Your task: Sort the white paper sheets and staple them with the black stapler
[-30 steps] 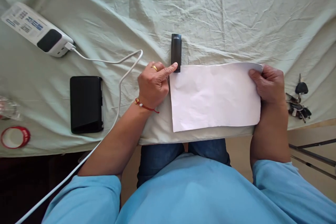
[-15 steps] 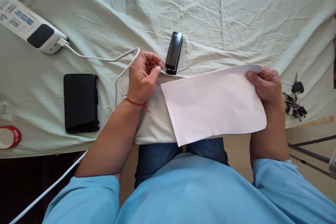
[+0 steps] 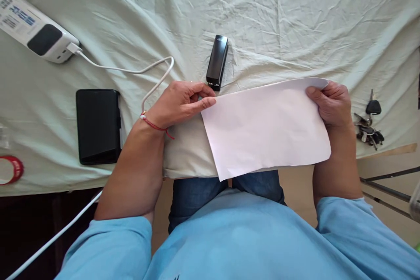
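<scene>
I am holding the folded white paper (image 3: 267,127) by its right end, my right hand (image 3: 330,105) closed on that edge with the thumb on top, while my left hand (image 3: 180,103), fingers loosely extended and gripping nothing, is touching the paper's left corner. The black stapler (image 3: 217,62) is lying just beyond that corner on the green sheet (image 3: 295,22). I judge I am squaring the paper for stapling; next calls for bringing that corner and the stapler's mouth together.

White paper (image 3: 267,127), black stapler (image 3: 217,62), pale green sheet (image 3: 295,22), black phone (image 3: 97,126), white cable (image 3: 131,70), red tape (image 3: 9,169), light blue shirt (image 3: 236,240)
</scene>
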The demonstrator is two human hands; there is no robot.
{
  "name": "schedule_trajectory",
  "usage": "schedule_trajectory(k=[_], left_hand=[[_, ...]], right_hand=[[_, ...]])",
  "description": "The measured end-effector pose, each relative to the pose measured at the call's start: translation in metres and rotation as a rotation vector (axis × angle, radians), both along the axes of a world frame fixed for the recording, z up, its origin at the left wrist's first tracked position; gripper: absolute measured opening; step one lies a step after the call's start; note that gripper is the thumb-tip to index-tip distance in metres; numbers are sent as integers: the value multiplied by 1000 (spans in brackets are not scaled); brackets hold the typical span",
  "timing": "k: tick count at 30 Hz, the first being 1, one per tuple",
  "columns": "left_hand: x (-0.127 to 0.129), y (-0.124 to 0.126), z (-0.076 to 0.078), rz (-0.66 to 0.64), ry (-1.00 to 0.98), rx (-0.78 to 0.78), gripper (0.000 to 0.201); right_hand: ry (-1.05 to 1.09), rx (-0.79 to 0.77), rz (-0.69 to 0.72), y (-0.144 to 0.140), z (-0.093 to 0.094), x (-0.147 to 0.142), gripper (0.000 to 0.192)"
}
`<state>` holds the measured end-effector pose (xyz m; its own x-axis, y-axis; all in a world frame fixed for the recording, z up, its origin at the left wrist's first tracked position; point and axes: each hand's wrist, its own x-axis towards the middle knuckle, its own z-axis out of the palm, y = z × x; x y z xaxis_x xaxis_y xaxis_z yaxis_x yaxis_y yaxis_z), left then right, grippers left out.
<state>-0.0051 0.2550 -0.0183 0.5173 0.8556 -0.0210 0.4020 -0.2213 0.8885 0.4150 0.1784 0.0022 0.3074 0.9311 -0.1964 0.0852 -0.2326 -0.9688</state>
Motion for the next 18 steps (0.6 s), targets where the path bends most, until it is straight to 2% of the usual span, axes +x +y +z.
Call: schedule_trajectory(k=[3, 6, 12, 15, 18], left_hand=[[0, 3, 5, -160, 89, 85, 50], [0, 4, 8, -169, 98, 124, 42], [-2, 2, -2, 6, -48, -23, 37], [-5, 1, -9, 91, -102, -60, 36], [-7, 2, -13, 135, -130, -98, 36]], right_hand=[[-32, 48, -33, 0, -1, 0, 58], [-33, 91, -53, 1, -2, -1, 57], [-73, 56, -4, 0, -9, 4, 52], [-183, 36, 88, -2, -7, 9, 47], [-262, 33, 198, -2, -3, 12, 52]])
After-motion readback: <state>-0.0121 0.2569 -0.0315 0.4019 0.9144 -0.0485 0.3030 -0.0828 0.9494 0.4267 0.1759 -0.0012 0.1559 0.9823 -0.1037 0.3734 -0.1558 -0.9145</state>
